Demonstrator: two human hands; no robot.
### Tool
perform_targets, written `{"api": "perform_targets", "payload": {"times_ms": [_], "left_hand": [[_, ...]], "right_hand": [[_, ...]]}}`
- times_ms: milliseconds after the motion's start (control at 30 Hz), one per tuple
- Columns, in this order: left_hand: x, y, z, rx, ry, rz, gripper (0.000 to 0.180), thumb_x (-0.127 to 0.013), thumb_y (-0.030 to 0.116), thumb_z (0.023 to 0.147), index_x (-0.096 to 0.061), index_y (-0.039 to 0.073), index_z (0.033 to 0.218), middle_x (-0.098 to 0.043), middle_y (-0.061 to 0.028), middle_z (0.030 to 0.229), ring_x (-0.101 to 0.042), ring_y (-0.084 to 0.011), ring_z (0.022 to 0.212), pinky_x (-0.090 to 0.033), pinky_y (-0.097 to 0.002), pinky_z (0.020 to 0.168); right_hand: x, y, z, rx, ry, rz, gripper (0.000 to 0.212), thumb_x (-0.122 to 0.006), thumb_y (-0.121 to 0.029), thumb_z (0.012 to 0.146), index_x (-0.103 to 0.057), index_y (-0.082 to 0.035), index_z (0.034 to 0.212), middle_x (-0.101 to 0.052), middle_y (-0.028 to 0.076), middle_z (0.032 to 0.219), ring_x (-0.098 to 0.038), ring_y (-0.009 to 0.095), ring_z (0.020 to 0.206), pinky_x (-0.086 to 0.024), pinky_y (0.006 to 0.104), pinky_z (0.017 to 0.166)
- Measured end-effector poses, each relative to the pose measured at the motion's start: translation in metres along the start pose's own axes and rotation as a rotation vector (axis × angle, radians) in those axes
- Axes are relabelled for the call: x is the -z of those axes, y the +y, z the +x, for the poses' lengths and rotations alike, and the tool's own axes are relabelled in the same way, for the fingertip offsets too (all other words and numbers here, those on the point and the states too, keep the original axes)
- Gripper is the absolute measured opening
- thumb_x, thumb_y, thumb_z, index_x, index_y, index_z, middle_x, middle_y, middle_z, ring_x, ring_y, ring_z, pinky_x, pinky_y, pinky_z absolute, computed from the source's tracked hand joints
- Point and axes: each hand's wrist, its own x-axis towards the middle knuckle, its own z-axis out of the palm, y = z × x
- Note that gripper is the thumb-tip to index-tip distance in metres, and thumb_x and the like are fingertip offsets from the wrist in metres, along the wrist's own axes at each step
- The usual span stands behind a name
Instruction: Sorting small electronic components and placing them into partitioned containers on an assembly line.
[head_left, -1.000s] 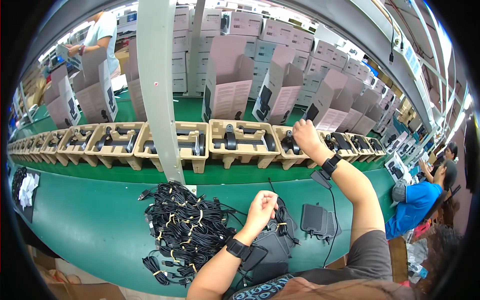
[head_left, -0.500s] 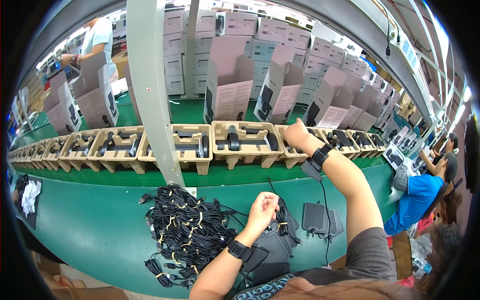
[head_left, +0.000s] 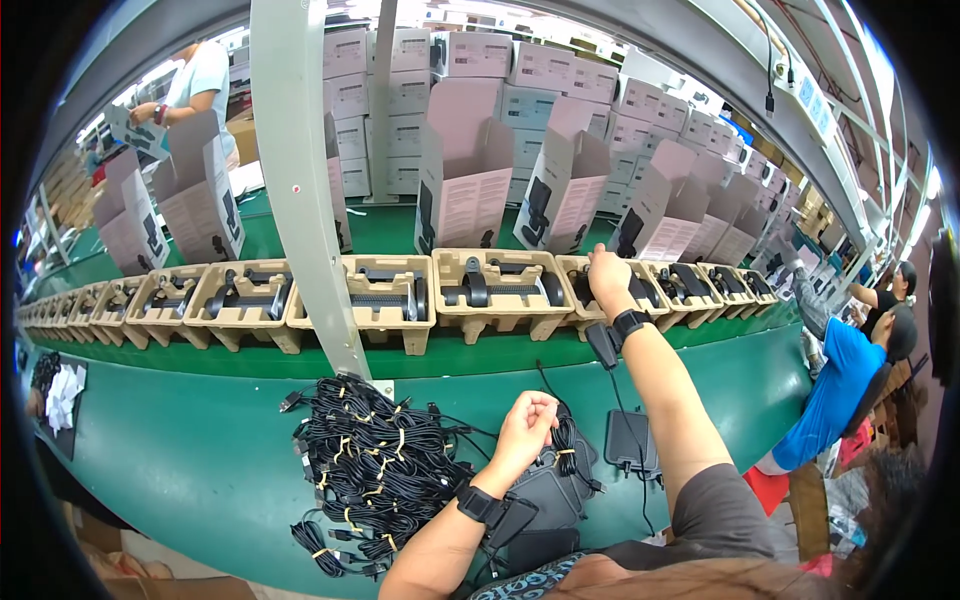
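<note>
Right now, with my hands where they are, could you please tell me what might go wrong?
The thin cord hanging from the device on your right wrist passes by the flat black case, so it might snag there.
Your right hand is over a cardboard tray of black parts, and could knock one askew.
The cable pile lies near your left wrist strap; loose ends might catch on it.

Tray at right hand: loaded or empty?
Loaded: black parts show in the tray on both sides of the right hand.
</note>
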Motion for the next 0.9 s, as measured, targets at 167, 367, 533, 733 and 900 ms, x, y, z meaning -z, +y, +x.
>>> {"api": "perform_targets", "payload": {"times_ms": [167, 367, 533, 733, 900], "left_hand": [[0.004, 0.001, -0.002, -0.008, 0.000, 0.028, 0.012, -0.049, 0.012, 0.087, -0.049, 0.003, 0.095, -0.054, -0.0018, 0.070, -0.046, -0.0044, 0.050, -0.038, -0.0171, 0.047], [0.009, 0.001, -0.007, -0.006, -0.001, 0.033, 0.011, -0.049, 0.010, 0.087, -0.049, 0.003, 0.095, -0.054, -0.0019, 0.071, -0.046, -0.0044, 0.050, -0.038, -0.0168, 0.047], [0.012, 0.003, -0.011, 0.000, -0.016, 0.102, 0.011, -0.048, 0.007, 0.086, -0.048, 0.003, 0.096, -0.054, -0.0021, 0.071, -0.046, -0.0047, 0.050, -0.038, -0.0173, 0.046], [0.019, 0.000, -0.012, 0.007, -0.020, 0.116, 0.011, -0.048, 0.005, 0.085, -0.048, 0.003, 0.096, -0.054, -0.0027, 0.072, -0.046, -0.0051, 0.050, -0.039, -0.0178, 0.047], [0.024, 0.003, -0.014, 0.016, -0.020, 0.139, 0.012, -0.047, 0.003, 0.085, -0.047, 0.003, 0.097, -0.054, -0.0034, 0.073, -0.046, -0.0056, 0.051, -0.039, -0.0179, 0.048]], "right_hand": [[-0.008, -0.025, -0.011, 0.108, 0.123, 0.082, 0.031, -0.041, -0.030, 0.088, -0.049, -0.001, 0.086, -0.059, 0.019, 0.078, -0.060, 0.035, 0.070, -0.048, 0.0426, 0.060], [-0.019, -0.011, -0.031, 0.151, -0.033, 0.390, 0.031, -0.048, -0.024, 0.085, -0.047, 0.003, 0.100, -0.052, 0.026, 0.100, -0.054, 0.037, 0.092, -0.045, 0.0401, 0.078], [-0.001, 0.011, -0.037, 0.065, -0.302, 0.826, 0.042, -0.054, -0.013, 0.080, -0.041, 0.003, 0.118, -0.049, 0.024, 0.114, -0.049, 0.033, 0.106, -0.040, 0.0346, 0.088], [-0.014, -0.002, -0.040, 0.156, -0.004, 0.411, 0.021, -0.053, -0.015, 0.082, -0.050, 0.001, 0.095, -0.058, 0.024, 0.084, -0.055, 0.039, 0.083, -0.044, 0.0444, 0.070], [0.005, 0.002, -0.035, 0.387, -0.188, 0.193, 0.030, -0.045, -0.029, 0.086, -0.057, -0.002, 0.092, -0.060, 0.019, 0.083, -0.057, 0.035, 0.083, -0.044, 0.0434, 0.073]]}}
